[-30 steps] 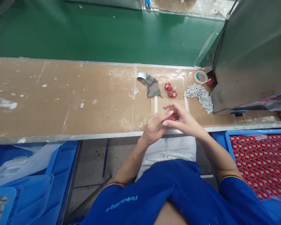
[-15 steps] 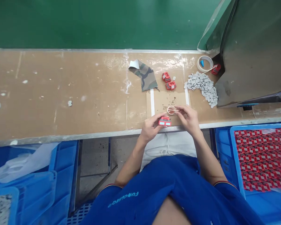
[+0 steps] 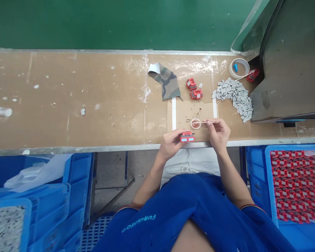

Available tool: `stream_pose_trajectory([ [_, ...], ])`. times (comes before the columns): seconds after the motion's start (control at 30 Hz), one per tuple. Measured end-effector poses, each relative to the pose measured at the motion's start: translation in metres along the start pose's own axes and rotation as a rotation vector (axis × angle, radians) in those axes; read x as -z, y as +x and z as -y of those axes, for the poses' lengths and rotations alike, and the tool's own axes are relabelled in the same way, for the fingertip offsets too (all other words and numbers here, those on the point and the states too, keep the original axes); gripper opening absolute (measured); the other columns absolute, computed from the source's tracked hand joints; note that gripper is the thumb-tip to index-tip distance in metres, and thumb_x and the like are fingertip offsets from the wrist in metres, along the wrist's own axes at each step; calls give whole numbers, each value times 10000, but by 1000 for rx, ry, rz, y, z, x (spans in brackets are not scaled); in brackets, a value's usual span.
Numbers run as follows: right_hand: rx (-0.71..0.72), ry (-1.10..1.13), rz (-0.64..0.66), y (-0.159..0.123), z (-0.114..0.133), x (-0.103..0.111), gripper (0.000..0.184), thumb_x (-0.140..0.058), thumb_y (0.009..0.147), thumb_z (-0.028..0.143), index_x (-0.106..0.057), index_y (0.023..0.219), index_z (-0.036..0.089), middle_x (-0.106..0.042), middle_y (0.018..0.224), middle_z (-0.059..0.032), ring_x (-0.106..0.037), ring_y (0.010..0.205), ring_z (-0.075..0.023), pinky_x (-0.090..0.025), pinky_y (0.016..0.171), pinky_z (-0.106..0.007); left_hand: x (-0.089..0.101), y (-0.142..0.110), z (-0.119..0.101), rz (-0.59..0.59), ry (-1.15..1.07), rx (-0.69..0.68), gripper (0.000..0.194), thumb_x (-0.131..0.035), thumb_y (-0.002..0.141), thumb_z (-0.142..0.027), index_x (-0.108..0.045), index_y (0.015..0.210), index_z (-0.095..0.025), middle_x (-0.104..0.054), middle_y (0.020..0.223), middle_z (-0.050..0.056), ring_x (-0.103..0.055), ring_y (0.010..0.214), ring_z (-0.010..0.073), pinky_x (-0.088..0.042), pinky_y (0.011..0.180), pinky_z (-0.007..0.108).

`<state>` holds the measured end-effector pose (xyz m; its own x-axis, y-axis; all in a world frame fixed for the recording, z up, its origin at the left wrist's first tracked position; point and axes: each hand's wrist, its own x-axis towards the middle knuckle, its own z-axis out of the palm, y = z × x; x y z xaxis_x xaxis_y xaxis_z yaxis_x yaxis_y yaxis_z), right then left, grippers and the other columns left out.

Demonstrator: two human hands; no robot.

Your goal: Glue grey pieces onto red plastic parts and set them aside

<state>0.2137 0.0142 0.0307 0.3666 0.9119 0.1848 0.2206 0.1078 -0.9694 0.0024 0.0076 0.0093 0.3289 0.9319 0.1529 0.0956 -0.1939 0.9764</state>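
My left hand (image 3: 170,142) grips a small red toy-car-like part (image 3: 187,137) with a grey band and two pale windows, over the table's front edge. Pinched in my right hand (image 3: 218,133) is a thin white stick (image 3: 206,122), perhaps a cotton swab. Its far end reaches into a small round white-rimmed dish (image 3: 195,123) on the cardboard sheet (image 3: 182,113). Farther back sit two more red parts (image 3: 191,83), close together, with one small grey-white piece (image 3: 200,85) beside them.
A heap of small grey-white pieces (image 3: 236,96) lies right, below a tape roll (image 3: 231,72) holding a blue cone (image 3: 235,68). Camouflage cloth (image 3: 170,84) lies behind. A metal box (image 3: 291,66) bounds the right. Blue crates (image 3: 269,182) stand below, one with rows of red parts.
My right hand has moved slightly right, away from the dish, and more of the stick shows. The left hand still holds the red part. The whole view has shifted a little.
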Motion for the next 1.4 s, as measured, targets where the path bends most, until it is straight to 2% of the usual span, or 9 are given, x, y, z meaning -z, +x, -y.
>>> stream_pose_trajectory([
  [0.1, -91, 81, -16, -4, 4, -1, 397, -772, 876, 628, -680, 867, 242, -802, 827, -61, -776, 748, -219, -658, 724, -385, -1, 0, 0, 0, 2, 2, 316, -783, 917, -352, -762, 1175, -172, -836, 1125, 116, -811, 970, 197, -639, 851, 276],
  [0.2, -77, 127, -32, -13, 12, 1, 335, -768, 916, 552, -669, 885, 233, -808, 820, -39, -785, 723, -197, -667, 693, -345, -2, -1, 0, -11, 34, -7, 327, -777, 923, -359, -760, 1188, -168, -836, 1125, 118, -811, 962, 197, -640, 818, 270],
  [0.37, 141, 95, 65, -36, 25, 9, 63, -747, 971, 282, -696, 973, 245, -838, 932, -23, -824, 871, -186, -688, 762, -312, -3, 1, -3, -11, 106, -74, 284, -776, 929, -322, -766, 1172, -175, -839, 1090, 108, -802, 930, 186, -623, 792, 263],
  [0.5, 282, -19, 145, -41, 28, 9, 91, -751, 954, 197, -710, 1013, 252, -842, 977, -29, -829, 938, -201, -694, 820, -326, -3, 1, -3, -21, 132, -121, 273, -791, 917, -270, -763, 1175, -186, -840, 1082, 94, -796, 922, 177, -616, 811, 264],
  [0.77, 396, -132, 161, -37, 31, 1, 107, -736, 953, 157, -694, 988, 249, -840, 952, -26, -830, 888, -185, -682, 752, -264, -2, 2, -4, -10, 159, -149, 270, -782, 923, -257, -751, 1176, -168, -836, 1087, 109, -803, 959, 191, -629, 833, 283],
  [1.1, 411, -179, 176, -39, 37, 5, 112, -718, 965, 160, -707, 1023, 255, -835, 958, -25, -823, 894, -187, -673, 773, -292, -2, 3, -6, -1, 157, -140, 263, -764, 942, -306, -751, 1166, -168, -836, 1075, 111, -803, 950, 193, -624, 822, 283],
  [1.2, 400, -148, 106, -32, 39, 11, 116, -709, 973, 169, -714, 1042, 262, -822, 965, -31, -808, 904, -187, -667, 795, -325, -1, 3, -7, -7, 157, -136, 266, -754, 950, -317, -749, 1170, -168, -835, 1057, 104, -796, 921, 185, -615, 799, 273],
  [1.3, 417, -202, 30, -19, 35, 10, 68, -683, 994, 209, -725, 1014, 259, -794, 926, -42, -774, 882, -192, -642, 735, -337, -1, 3, -8, -1, 159, -145, 287, -747, 956, -333, -750, 1195, -174, -833, 1069, 105, -791, 931, 190, -614, 816, 284],
  [1.4, 441, -295, 58, -12, 25, 3, 94, -649, 1019, 256, -734, 979, 248, -768, 927, -55, -745, 859, -187, -622, 688, -325, 1, 2, -7, 1, 147, -152, 356, -743, 960, -354, -744, 1274, -186, -826, 1127, 118, -787, 971, 207, -619, 853, 308],
])
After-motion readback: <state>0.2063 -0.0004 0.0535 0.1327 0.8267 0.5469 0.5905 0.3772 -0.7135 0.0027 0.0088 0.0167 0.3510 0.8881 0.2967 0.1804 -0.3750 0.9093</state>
